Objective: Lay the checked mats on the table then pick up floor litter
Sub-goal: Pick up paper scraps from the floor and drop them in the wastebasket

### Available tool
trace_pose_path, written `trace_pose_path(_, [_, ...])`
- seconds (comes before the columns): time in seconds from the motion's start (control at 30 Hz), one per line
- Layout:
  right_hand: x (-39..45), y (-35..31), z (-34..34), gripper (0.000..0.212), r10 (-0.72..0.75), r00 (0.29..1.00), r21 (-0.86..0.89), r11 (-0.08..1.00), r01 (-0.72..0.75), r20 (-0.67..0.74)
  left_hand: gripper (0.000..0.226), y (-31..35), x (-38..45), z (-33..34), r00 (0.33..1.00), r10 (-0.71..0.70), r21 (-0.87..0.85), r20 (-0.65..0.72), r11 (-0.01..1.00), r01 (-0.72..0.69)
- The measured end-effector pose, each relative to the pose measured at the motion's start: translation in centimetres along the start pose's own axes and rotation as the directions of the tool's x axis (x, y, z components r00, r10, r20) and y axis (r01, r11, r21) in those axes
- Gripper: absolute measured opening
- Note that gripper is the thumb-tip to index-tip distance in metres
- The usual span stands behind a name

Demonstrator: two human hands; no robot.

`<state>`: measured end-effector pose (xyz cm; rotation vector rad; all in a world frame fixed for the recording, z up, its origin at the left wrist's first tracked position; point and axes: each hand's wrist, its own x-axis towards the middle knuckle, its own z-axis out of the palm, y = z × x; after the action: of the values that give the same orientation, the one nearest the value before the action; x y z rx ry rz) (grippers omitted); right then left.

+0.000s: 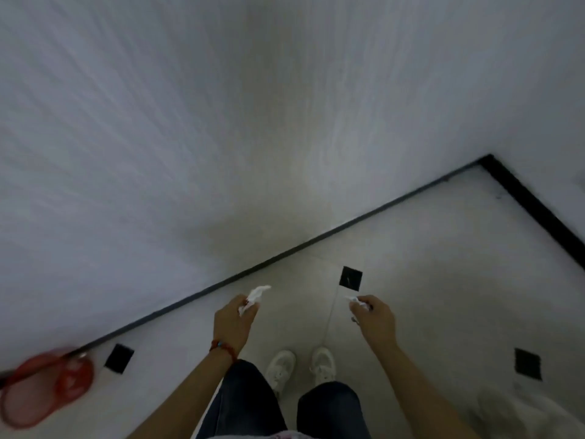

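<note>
I stand on a pale tiled floor facing a white wall. My left hand, with a red bracelet at the wrist, is shut on a crumpled white tissue that sticks out past the fingers. My right hand pinches a smaller scrap of white paper between thumb and fingers. Both hands are held out in front of my legs, above my white shoes. No table or checked mats are in view.
A red see-through plastic basket lies blurred at the lower left by the wall. Black skirting runs along the walls to a corner at upper right. Small black square tiles dot the floor. A pale blurred object sits at lower right.
</note>
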<state>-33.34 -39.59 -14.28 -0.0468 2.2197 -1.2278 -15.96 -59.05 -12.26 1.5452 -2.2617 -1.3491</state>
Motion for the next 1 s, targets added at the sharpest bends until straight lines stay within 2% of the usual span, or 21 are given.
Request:
trace_pose_path(0.13, [1.2, -2.3, 3.0, 0.013, -0.05, 0.978, -0.131, 0.988, 0.078, 0.205, 0.031, -2.8, -3.6, -2.4, 0.972, -0.174, -0.134, -0.157, 0.979, 0.154])
trace_pose_path(0.23, [0.8, -3.8, 7.2, 0.018, -0.063, 0.932, -0.209, 0.967, 0.146, 0.356, 0.033, -5.8, -6.8, -4.5, 0.906, -0.318, -0.258, -0.278, 0.934, 0.248])
trace_pose_path(0.4, [-3.9, -6.3, 16.0, 0.012, -0.135, 0.774, -0.297, 0.872, 0.389, 0.618, 0.039, -11.8, -13.3, -9.0, 0.719, -0.533, -0.454, -0.446, 0.827, 0.331])
trace_pose_path(0.53, [-9.3, -6.8, 22.8, 0.016, -0.139, 0.618, -0.287, 0.792, 0.539, 0.774, 0.036, -17.6, -18.4, -11.6, 0.554, -0.691, -0.607, -0.464, 0.704, 0.369])
trace_pose_path(0.63, [-13.5, -6.9, 27.7, 0.023, -0.155, 0.533, -0.264, 0.734, 0.626, 0.832, 0.033, -21.7, -21.6, -13.6, 0.458, -0.759, -0.677, -0.462, 0.636, 0.371])
trace_pose_path(0.73, [-17.6, -6.5, 32.5, 0.017, -0.125, 0.509, -0.268, 0.73, 0.628, 0.851, 0.031, -26.0, -24.3, -16.5, 0.394, -0.806, -0.733, -0.442, 0.578, 0.359])
trace_pose_path(0.83, [-21.7, -6.4, 37.1, 0.025, -0.112, 0.468, -0.258, 0.711, 0.654, 0.876, 0.03, -30.2, -26.5, -20.2, 0.342, -0.839, -0.781, -0.422, 0.528, 0.333])
trace_pose_path(1.0, [-26.6, -5.9, 43.5, 0.036, -0.094, 0.458, -0.275, 0.688, 0.672, 0.884, 0.03, -36.0, -28.0, -27.2, 0.291, -0.841, -0.791, -0.456, 0.533, 0.3])
